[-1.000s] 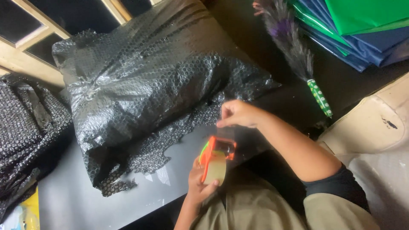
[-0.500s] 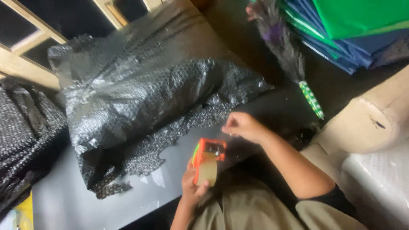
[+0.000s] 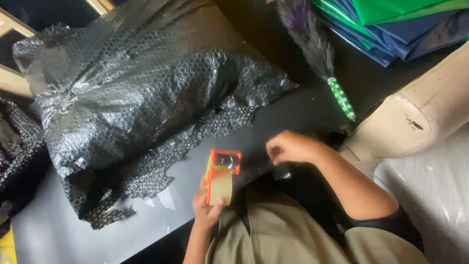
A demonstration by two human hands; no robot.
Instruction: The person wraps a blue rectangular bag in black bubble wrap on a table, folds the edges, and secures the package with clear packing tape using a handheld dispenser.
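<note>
Left hand gripped the tape dispenser, fingers wrapped round the tan roll, orange frame end pointing up and away from the body. Right hand sat just right of the dispenser, slightly farther out, fingertips pinched together; whether they held a tape end could not be told. Dispenser's long axis ran near-to-far. Beyond both hands, up and left of the fingers, lay the black bubble-wrapped bundle on the grey table, its ragged edge closest to the left hand. Feather duster lay farther off, beyond the right hand.
</note>
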